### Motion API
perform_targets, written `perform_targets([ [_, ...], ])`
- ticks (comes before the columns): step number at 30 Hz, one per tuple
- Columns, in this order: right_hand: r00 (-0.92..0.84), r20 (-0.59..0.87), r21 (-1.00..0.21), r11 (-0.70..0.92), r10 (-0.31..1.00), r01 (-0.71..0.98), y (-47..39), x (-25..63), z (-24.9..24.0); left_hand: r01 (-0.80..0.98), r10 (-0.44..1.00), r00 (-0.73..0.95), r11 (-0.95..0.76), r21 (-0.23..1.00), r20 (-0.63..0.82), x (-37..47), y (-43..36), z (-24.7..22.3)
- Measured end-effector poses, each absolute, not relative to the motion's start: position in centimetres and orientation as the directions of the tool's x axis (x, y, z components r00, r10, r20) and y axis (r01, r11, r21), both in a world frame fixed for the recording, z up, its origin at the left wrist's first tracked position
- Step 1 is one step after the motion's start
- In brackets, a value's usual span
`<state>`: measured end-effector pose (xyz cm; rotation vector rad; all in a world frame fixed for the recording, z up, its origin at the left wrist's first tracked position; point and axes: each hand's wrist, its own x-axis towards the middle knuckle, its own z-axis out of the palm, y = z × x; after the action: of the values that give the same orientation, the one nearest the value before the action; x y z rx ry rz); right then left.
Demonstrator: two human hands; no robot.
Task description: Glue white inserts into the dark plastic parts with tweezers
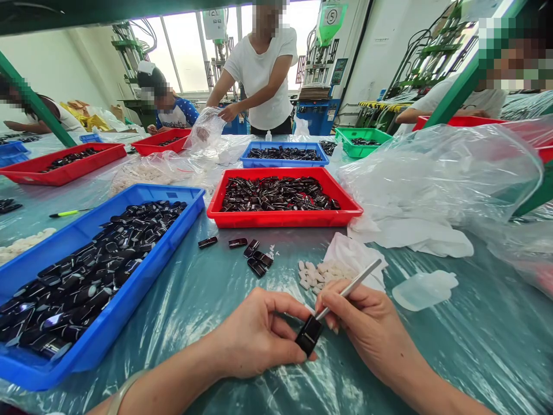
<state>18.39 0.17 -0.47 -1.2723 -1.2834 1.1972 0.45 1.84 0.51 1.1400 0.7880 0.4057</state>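
Observation:
A glossy black piece (309,335) is pinched between the thumb and fingers of my left hand (259,331). My right hand (367,323) grips a slim metal tool (355,283) like a pen, its lower end at the upper edge of the black piece. Small whitish pieces (311,275) lie just beyond my right hand, beside a crumpled white bag (352,253). Several loose black pieces (258,262) rest on the table between my hands and the red tray (285,219), which holds many more of them.
A large blue tray (181,233) of black pieces stands at the left. A translucent bottle (425,290) lies at the right, near clear plastic bags (440,173). Farther back are a smaller blue tray (285,163), a green tray (363,151) and a standing person (268,75) handling a bag.

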Motion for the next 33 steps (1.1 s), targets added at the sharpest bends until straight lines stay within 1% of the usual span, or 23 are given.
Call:
perform_targets([
  [33,-0.027,-0.001,-0.994,0.002,1.0,0.11,0.08,18.22,-0.18,0.089,0.659,0.674,0.374,0.923,-0.333,0.46,1.74,0.19],
])
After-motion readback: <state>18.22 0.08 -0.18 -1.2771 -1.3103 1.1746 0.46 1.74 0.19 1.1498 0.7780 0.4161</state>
